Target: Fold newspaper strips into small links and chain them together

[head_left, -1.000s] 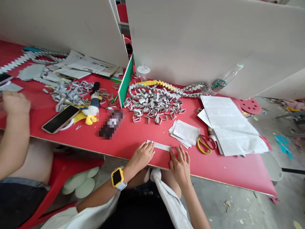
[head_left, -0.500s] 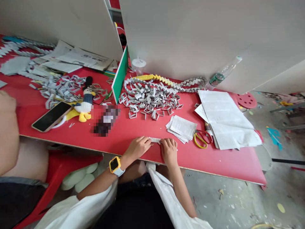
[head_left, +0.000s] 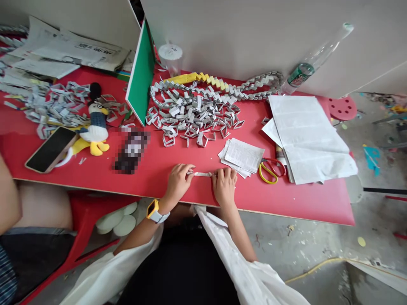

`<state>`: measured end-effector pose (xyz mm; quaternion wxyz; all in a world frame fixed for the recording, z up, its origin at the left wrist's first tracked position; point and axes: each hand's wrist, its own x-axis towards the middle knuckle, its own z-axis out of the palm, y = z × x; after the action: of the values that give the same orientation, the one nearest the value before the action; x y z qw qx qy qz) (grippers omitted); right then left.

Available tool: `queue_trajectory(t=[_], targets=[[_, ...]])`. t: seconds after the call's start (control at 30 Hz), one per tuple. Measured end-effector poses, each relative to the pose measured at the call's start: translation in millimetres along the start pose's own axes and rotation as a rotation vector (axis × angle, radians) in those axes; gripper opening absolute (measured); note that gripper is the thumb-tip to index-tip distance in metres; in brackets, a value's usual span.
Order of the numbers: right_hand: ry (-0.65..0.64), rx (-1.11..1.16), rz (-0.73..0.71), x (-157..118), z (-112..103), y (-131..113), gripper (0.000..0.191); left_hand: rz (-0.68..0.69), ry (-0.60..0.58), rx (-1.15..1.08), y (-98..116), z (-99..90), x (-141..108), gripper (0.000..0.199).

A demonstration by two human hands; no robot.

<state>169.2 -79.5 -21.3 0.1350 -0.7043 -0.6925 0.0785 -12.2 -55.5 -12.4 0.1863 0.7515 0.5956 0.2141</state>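
A narrow folded paper strip (head_left: 202, 174) lies on the red table between my two hands. At its left end, my left hand (head_left: 178, 183) is closed with thumb and fingers together on the paper. My right hand (head_left: 224, 186) presses its bent fingers down over the strip's right end, hiding that end. Just beyond the right hand sits a small stack of cut paper rectangles (head_left: 243, 154). Scissors with red and yellow handles (head_left: 269, 174) lie beside that stack, their blades hidden under paper.
Behind the hands is a pile of folded paper links (head_left: 197, 114), with a linked paper chain (head_left: 254, 87) around it. Large paper sheets (head_left: 313, 140), a plastic bottle (head_left: 300, 74), a lidded cup (head_left: 171, 57), a green divider (head_left: 140, 76), a phone (head_left: 51, 149) and a plush bird (head_left: 97, 127) surround it.
My left hand has shifted slightly left, and more of the strip shows between the hands. My right hand stays on the strip's right end. The camera view has tilted.
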Motion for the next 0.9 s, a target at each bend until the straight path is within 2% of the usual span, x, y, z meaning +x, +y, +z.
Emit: queue_trajectory(t=[0.17, 0.57, 0.67, 0.7, 0.77, 0.83, 0.9], targets=[[-0.034, -0.026, 0.025, 4, -5, -4, 0.020, -0.042, 0.007, -0.029, 0, 2.7, 0, 0.010], [-0.100, -0.105, 0.186, 11, -8, -17, 0.027, -0.100, 0.002, -0.041, 3, 7.2, 4, 0.009], [-0.007, -0.095, 0.213, 7, -3, -18, 0.027, -0.102, 0.054, -0.027, 2, 9.6, 3, 0.013], [0.050, -0.094, 0.171, 5, -1, -19, 0.027, -0.093, 0.075, -0.023, 2, 10.1, 3, 0.015], [0.109, -0.094, -0.012, -2, 3, -20, 0.033, -0.068, 0.104, -0.022, 2, 10.6, 3, 0.016], [0.041, -0.098, -0.208, -9, 4, -20, 0.048, -0.056, 0.100, -0.024, 3, 10.4, 2, 0.015], [-0.075, -0.102, -0.247, -14, 1, -15, 0.058, -0.054, 0.101, -0.017, 3, 9.9, 2, 0.013]])
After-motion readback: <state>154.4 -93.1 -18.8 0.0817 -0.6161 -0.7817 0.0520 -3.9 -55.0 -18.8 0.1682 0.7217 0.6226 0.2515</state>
